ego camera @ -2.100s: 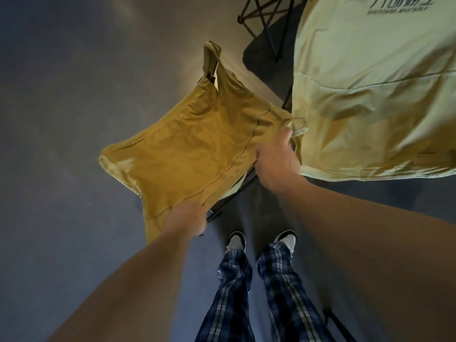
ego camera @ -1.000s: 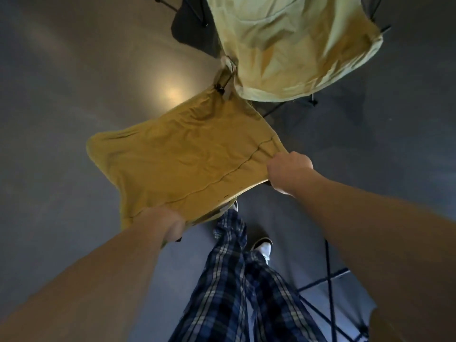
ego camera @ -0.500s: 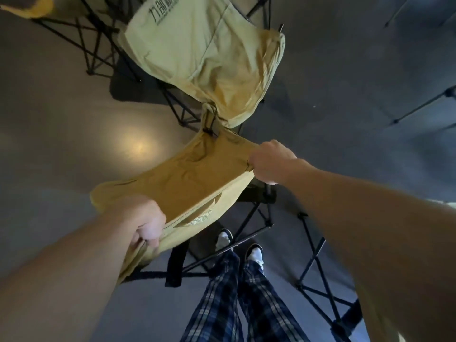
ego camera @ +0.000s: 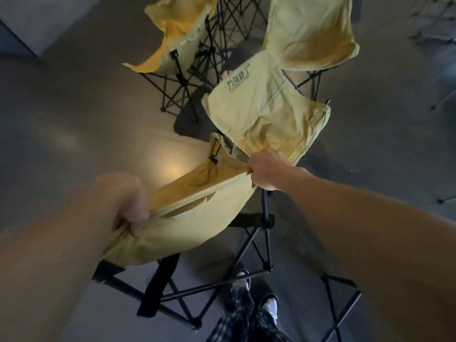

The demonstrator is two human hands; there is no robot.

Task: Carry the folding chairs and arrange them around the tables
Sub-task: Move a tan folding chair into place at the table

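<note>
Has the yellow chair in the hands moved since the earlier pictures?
Yes. The held chair has tilted from seat-up to edge-on, its black frame now showing, and it stays beside the printed chair. Both hands keep their grip.

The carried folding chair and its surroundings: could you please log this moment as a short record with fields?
held item: carried folding chair, yellow fabric seat on a black frame
left hand: closed on the near fabric edge
right hand: closed on the far fabric corner
chair attitude: tilted, its black legs showing beneath, above the floor
nearby: printed chair just beyond the right hand; two more chairs behind it
tables: none clearly in view
person: standing, plaid trousers, feet below the chair
</note>
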